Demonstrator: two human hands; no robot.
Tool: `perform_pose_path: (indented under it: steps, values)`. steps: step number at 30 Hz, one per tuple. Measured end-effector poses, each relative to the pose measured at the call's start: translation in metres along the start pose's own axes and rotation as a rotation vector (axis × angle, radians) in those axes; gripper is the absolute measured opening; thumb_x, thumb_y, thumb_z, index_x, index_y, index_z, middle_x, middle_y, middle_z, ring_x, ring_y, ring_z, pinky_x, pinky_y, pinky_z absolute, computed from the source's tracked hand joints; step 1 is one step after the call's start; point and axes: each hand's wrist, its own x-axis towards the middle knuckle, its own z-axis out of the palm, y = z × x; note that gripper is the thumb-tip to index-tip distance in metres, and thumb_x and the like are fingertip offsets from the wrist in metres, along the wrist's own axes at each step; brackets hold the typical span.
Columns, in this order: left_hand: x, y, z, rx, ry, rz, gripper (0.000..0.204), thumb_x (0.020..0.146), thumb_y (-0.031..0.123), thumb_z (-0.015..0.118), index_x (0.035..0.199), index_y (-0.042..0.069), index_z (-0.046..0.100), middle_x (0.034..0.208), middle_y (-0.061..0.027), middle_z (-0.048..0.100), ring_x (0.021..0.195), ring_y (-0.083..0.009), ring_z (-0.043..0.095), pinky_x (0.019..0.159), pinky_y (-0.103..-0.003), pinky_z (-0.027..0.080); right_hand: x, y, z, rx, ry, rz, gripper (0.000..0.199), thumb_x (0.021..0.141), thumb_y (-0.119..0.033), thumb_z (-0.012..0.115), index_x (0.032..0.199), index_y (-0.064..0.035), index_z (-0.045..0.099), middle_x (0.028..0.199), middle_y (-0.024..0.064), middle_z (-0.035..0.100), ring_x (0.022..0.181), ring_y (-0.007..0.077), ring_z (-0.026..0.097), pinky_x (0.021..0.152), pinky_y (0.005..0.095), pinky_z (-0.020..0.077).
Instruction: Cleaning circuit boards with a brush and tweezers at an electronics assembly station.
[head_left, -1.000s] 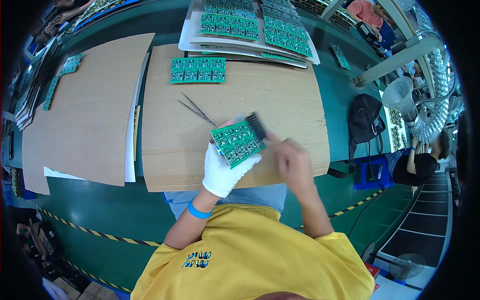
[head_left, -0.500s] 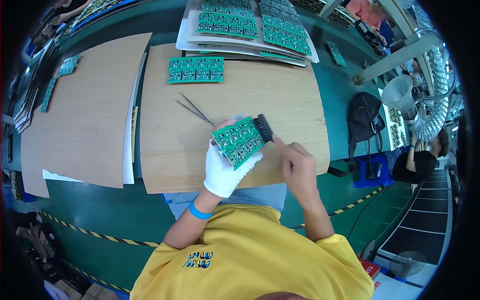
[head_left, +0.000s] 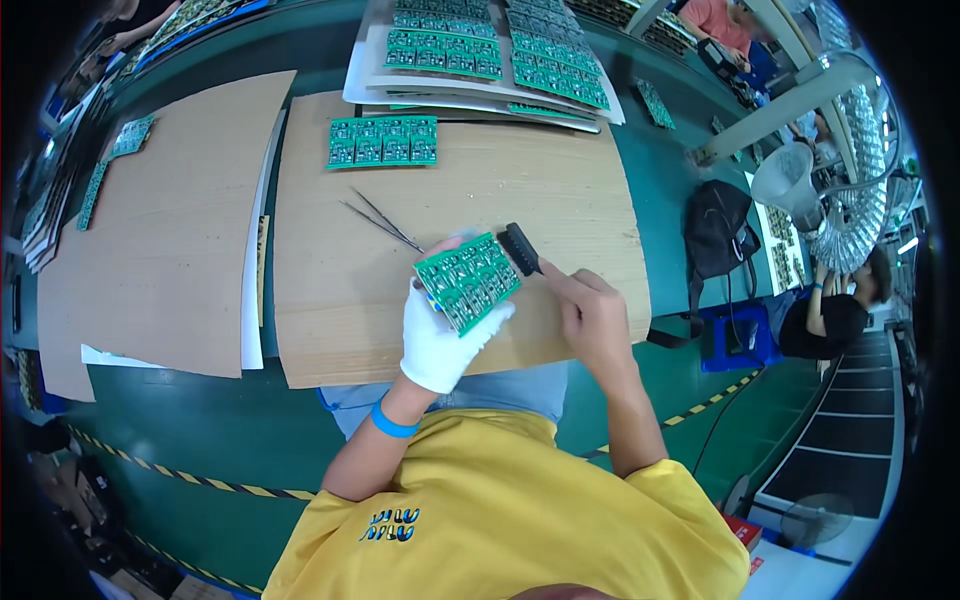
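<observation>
My left hand, in a white glove with some bare fingertips, grips a green circuit board panel and holds it tilted above the cardboard. A black brush is in my bare right hand, its head at the panel's right edge; whether the bristles touch is unclear. My index finger stretches along its handle. Metal tweezers reach out beside my left fingertips, points spread toward the far left. Their rear end is hidden, so I cannot tell whether they are held or lying. Farther off, another green panel lies on the cardboard.
A cardboard sheet covers the work place, with stacked trays of green panels behind it. More cardboard lies left. At right are a black bag, a lamp-like funnel with a silvery hose, and people working.
The brush head has turned slightly and drawn a little away from the panel's edge. My left hand keeps its hold on the panel. The whole view has shifted slightly.
</observation>
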Motion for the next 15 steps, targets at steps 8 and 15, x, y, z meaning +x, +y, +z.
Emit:
perform_pose_path:
  steps: [8, 15]
  values:
    - [0.005, 0.005, 0.004, 0.006, -0.007, 0.01, 0.086, 0.075, -0.006, 0.087, 0.148, 0.006, 0.041, 0.147, -0.0143, 0.055, 0.13, -0.024, 0.059, 0.109, -0.04, 0.053, -0.008, 0.007, -0.005, -0.085, -0.008, -0.021, 0.058, 0.076, 0.015, 0.055, 0.124, -0.009, 0.077, 0.073, 0.0128, 0.058, 0.067, 0.0281, 0.06, 0.064, 0.0374, 0.0495]
    - [0.003, 0.007, 0.008, -0.028, 0.018, 0.052, 0.091, 0.072, -0.005, 0.09, 0.149, 0.005, 0.041, 0.15, -0.0151, 0.054, 0.134, -0.027, 0.059, 0.109, -0.044, 0.054, -0.011, 0.056, -0.021, -0.209, 0.039, 0.09, 0.053, 0.077, 0.013, 0.062, 0.123, -0.008, 0.077, 0.079, 0.0132, 0.064, 0.067, 0.0252, 0.064, 0.062, 0.0327, 0.0508]
